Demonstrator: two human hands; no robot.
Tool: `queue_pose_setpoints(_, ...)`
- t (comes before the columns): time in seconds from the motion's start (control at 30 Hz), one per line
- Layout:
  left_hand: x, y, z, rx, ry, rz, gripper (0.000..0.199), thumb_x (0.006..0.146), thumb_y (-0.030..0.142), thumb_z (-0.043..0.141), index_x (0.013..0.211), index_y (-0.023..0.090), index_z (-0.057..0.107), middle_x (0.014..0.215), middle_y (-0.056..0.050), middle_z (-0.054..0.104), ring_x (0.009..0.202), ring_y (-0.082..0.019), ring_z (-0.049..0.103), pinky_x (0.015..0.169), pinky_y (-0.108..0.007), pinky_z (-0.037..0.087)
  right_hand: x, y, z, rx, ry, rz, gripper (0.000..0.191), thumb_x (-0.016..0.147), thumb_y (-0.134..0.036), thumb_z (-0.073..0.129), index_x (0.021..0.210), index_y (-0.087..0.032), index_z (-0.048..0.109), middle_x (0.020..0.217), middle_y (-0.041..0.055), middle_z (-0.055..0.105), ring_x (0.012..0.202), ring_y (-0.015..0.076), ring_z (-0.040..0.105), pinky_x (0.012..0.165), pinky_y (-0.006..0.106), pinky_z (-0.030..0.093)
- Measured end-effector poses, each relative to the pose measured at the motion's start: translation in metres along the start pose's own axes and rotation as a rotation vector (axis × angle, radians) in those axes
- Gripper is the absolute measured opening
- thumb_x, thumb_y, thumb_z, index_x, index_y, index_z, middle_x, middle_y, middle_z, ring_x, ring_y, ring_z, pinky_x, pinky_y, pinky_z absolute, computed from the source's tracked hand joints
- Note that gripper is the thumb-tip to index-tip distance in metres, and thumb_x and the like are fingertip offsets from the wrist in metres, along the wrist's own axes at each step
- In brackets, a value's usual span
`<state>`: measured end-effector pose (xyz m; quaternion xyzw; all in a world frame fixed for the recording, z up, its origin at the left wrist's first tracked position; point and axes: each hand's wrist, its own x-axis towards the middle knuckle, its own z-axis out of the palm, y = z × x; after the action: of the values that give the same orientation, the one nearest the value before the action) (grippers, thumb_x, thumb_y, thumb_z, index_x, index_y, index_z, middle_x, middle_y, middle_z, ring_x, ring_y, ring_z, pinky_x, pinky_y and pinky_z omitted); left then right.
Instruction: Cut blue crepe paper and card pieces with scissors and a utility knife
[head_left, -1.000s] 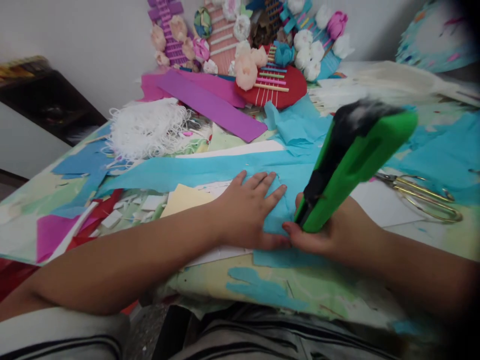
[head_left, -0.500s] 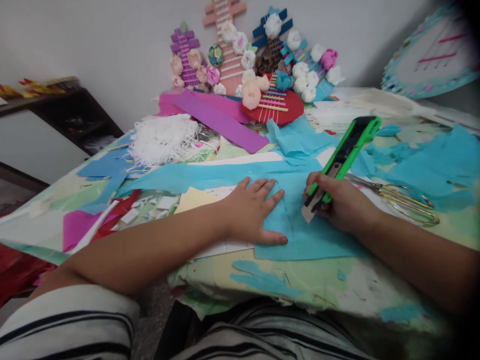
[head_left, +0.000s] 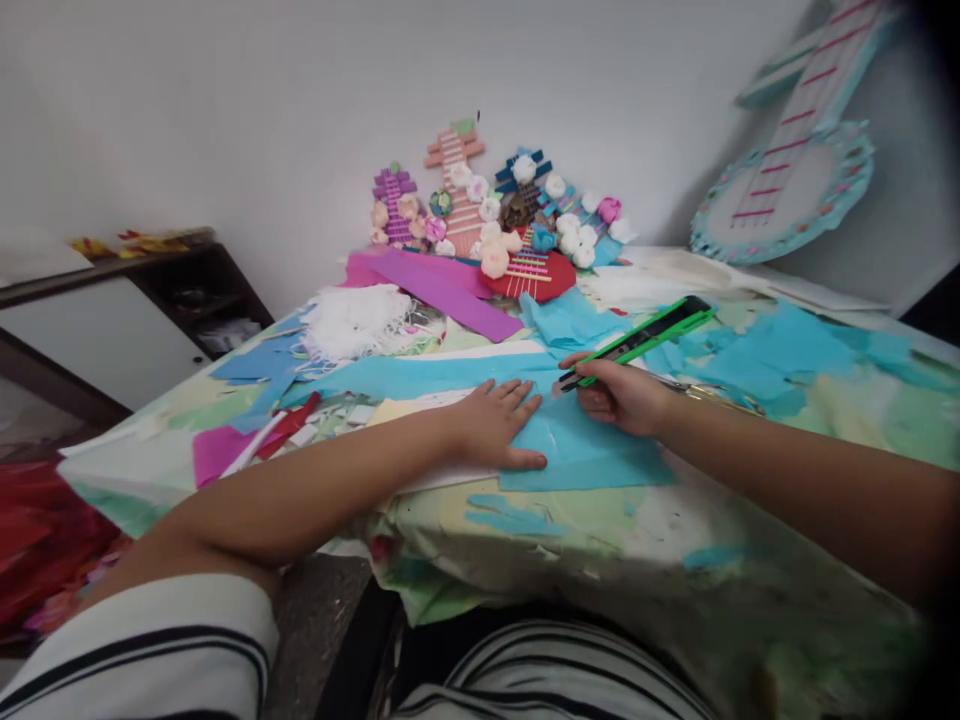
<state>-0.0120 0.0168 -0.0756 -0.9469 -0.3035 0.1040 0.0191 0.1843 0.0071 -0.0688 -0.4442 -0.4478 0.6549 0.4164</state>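
My left hand lies flat with fingers spread, on the left part of a sheet of turquoise paper. In my right hand is a green and black utility knife. Its blade end points left and down, just above or touching the paper near my left fingertips; I cannot tell which. The knife's back end slants up to the right. Partly hidden behind my right wrist are gold-handled scissors. A white sheet shows beneath my left hand.
Small flower-decorated guitars lean on the wall at the back, with a larger light-blue one at right. White shredded strands, purple paper strips and turquoise scraps cover the table. A dark cabinet stands at left.
My right hand has moved the knife up and left, nearer the far part of the turquoise sheet, and tilted it flatter. My left hand stays flat. The camera view has tipped upward.
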Motion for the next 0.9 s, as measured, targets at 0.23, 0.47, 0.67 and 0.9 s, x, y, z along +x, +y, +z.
queue_pose_setpoints(0.23,0.003,0.003,0.002,-0.045,-0.002,-0.035,0.091,0.07,0.072,0.023,0.135,0.009,0.012,0.14,-0.018,0.007,0.128,-0.029,0.009,0.099,-0.048,0.012,0.004,0.004,0.018,-0.075,0.106,-0.114,0.024,0.073,-0.041,0.051,0.086,-0.022,0.046,0.036,-0.0105,0.028,0.031,0.0042,0.02,0.03,0.015,0.014)
queue_pose_setpoints(0.47,0.0,0.013,0.008,-0.038,0.054,-0.09,0.092,0.07,0.073,0.018,0.134,0.007,0.013,0.14,-0.019,0.01,0.128,-0.03,0.008,0.099,-0.049,0.011,0.017,0.023,0.031,-0.117,0.209,-0.279,0.032,0.071,-0.051,0.048,0.083,-0.021,0.042,0.036,-0.01,0.035,0.031,0.0051,0.03,0.03,0.016,0.023)
queue_pose_setpoints(0.67,-0.002,0.011,0.01,-0.018,0.062,-0.081,0.09,0.072,0.071,0.019,0.134,0.006,0.015,0.139,-0.019,0.01,0.128,-0.029,0.009,0.099,-0.048,0.011,0.016,0.027,0.022,-0.233,0.176,-0.346,0.032,0.069,-0.05,0.051,0.078,-0.019,0.047,0.034,-0.0093,0.038,0.027,0.005,0.029,0.028,0.017,0.022)
queue_pose_setpoints(0.9,-0.009,0.005,0.009,-0.02,0.056,-0.084,0.083,0.075,0.067,0.021,0.135,0.009,0.011,0.14,-0.016,0.009,0.128,-0.027,0.009,0.099,-0.047,0.012,0.013,0.026,0.011,-0.288,0.178,-0.368,0.035,0.069,-0.052,0.05,0.079,-0.018,0.048,0.036,-0.0088,0.04,0.027,0.0046,0.031,0.028,0.017,0.022)
